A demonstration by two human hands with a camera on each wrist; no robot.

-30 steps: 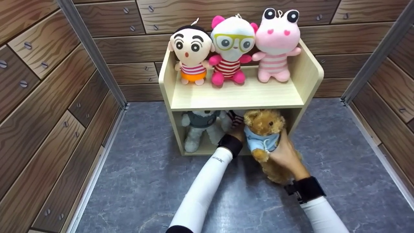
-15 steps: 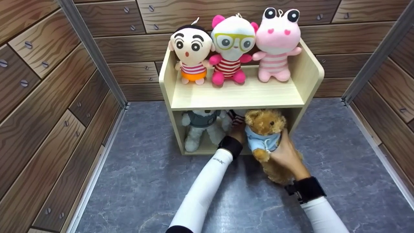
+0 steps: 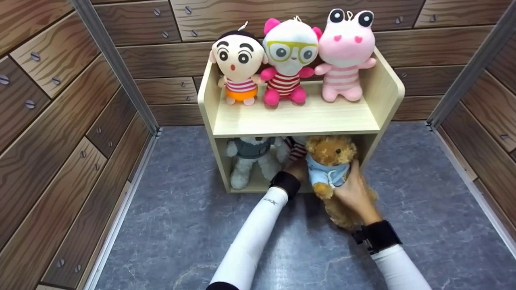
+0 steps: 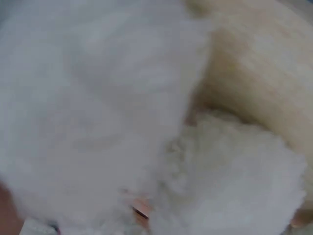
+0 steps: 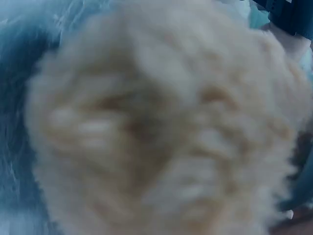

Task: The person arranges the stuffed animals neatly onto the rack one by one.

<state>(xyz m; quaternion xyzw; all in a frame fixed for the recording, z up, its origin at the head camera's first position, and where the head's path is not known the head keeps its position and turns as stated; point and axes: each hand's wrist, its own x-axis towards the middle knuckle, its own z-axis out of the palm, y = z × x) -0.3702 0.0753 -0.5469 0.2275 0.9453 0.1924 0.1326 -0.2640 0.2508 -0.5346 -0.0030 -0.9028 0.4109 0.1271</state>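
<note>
In the head view my right hand (image 3: 354,193) grips a brown teddy bear (image 3: 330,151) in a light blue hoodie round its side. The bear leans at the front right of the shelf's lower compartment, its legs outside over the floor. Its fur (image 5: 161,122) fills the right wrist view. My left hand (image 3: 297,169) reaches into that compartment, left of the bear, below a plush with a dark striped top (image 3: 296,149). Its fingers are hidden, so I cannot tell what they hold. White fluffy fur (image 4: 98,107) fills most of the left wrist view.
A light wooden shelf (image 3: 298,123) stands against the back wall. On top sit a boy plush (image 3: 240,68), a panda plush (image 3: 288,60) and a pink frog plush (image 3: 346,52). A grey-white plush in a grey vest (image 3: 252,151) sits lower left. Wood-patterned walls enclose the grey floor (image 3: 173,209).
My left hand has shifted very slightly back toward me, and a little more of the striped plush shows. My right hand still holds the teddy bear, almost unmoved.
</note>
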